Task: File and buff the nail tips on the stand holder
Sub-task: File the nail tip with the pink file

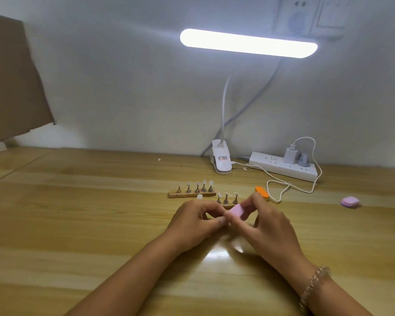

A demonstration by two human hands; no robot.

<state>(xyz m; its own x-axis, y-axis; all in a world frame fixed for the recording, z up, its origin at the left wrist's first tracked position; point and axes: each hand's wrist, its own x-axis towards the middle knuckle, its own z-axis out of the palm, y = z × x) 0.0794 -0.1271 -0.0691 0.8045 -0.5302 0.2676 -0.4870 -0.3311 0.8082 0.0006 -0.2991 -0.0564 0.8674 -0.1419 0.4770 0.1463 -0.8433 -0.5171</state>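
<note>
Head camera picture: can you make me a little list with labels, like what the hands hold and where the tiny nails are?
Right hand: pinches a pink buffer block
Left hand: fingertips bunched at the block's end; what they pinch is hidden
Far stand holder: five pegs with nail tips
Near stand holder: partly behind the hands, three pegs showing
Spares: orange block by the near holder, pink pad far right
Light: lamp on
</note>
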